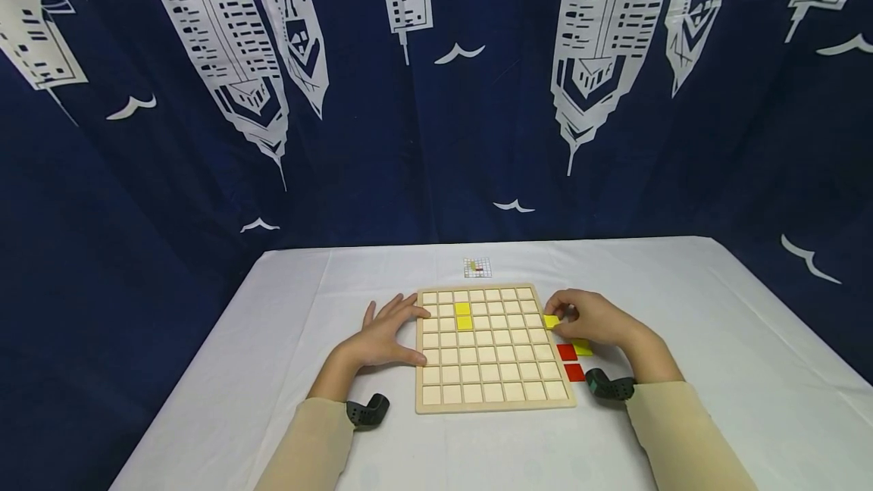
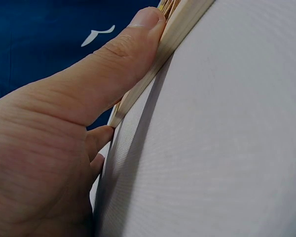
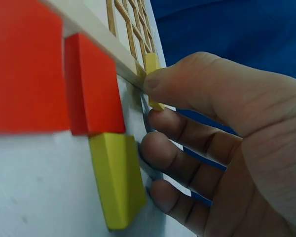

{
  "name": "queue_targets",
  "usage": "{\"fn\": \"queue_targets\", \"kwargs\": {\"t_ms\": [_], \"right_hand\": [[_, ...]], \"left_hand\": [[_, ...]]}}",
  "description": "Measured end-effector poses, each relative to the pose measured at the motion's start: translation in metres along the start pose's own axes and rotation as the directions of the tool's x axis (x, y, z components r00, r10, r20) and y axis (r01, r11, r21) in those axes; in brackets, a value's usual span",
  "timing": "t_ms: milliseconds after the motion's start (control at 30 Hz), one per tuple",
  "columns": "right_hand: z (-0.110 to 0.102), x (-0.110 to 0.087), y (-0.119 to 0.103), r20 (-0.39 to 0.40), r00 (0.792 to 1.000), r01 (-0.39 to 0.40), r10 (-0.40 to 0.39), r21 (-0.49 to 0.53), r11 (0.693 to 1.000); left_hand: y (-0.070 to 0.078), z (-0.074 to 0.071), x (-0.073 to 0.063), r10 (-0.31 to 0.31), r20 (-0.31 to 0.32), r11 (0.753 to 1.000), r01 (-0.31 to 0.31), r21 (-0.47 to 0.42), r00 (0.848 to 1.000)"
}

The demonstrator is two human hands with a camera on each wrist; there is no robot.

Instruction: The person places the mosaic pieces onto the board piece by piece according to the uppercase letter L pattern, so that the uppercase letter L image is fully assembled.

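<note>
A wooden grid board [image 1: 494,407] lies on the white table, with two yellow tiles [image 1: 464,316] one above the other in its upper left part. My left hand [image 1: 385,336] rests along the board's left edge, fingers spread, thumb [image 2: 133,49] touching the rim. At the right edge, my right hand [image 1: 600,318] pinches a yellow square tile [image 3: 152,61] between thumb and fingertips, close to the rim. Below that hand lie two red tiles [image 1: 567,352] and another yellow tile [image 1: 583,348], beside the board.
A small printed grid card [image 1: 477,267] with coloured squares lies behind the board. The white tablecloth [image 1: 327,286] covers the table. A dark blue curtain [image 1: 423,173] with white buildings and birds hangs behind it.
</note>
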State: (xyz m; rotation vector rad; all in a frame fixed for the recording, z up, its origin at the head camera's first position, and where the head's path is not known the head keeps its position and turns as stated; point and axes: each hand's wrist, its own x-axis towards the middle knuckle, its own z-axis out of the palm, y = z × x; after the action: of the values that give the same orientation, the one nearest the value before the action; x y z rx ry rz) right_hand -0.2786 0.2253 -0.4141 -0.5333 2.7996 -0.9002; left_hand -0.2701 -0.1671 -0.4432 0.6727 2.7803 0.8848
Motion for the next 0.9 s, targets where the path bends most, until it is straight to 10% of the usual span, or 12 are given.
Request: {"fn": "queue_targets", "kwargs": {"t_ms": [900], "right_hand": [[0.022, 0.009, -0.026, -0.038, 0.984, 0.175, -0.176, -0.033, 0.984]], "left_hand": [[-0.003, 0.002, 0.002, -0.014, 0.000, 1.000, 0.014, 0.009, 1.000]]}}
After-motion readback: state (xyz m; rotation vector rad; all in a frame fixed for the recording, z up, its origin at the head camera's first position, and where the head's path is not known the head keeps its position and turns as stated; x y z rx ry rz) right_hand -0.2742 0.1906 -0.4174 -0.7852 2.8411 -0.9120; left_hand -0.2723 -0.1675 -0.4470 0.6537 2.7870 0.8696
